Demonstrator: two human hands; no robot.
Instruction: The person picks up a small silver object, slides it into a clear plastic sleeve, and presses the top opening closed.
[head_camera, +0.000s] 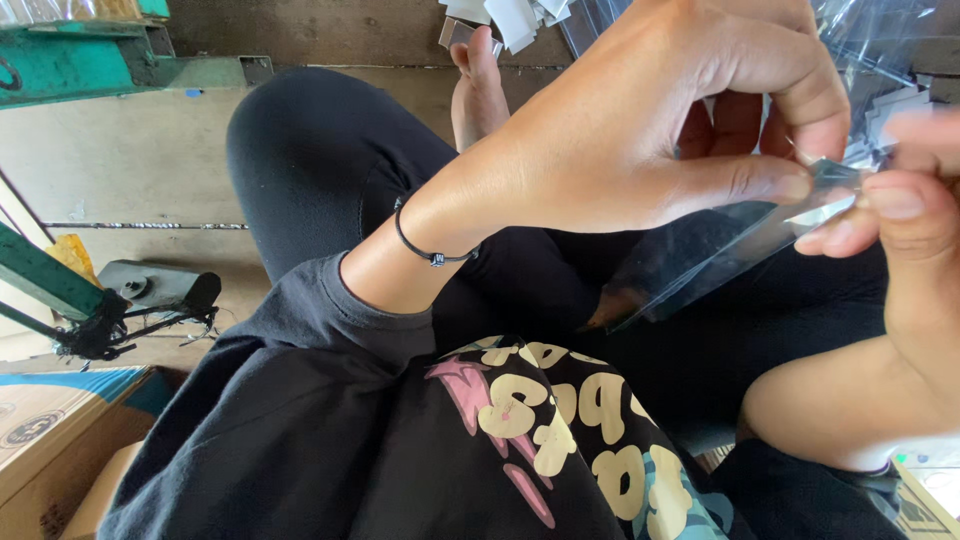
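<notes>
The right hand (900, 215) runs off the frame's right edge, its fingertips blurred. The clear plastic bag (700, 265) is partly covered by the left hand (640, 130), and what it contains cannot be made out. The white pieces (510, 18) are cut off by the top edge.

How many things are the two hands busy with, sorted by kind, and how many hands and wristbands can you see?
Hands: 2, left hand and right hand
Clear plastic bag pinched by both: 1
Black wristband on the left wrist: 1
Total: 4
</notes>
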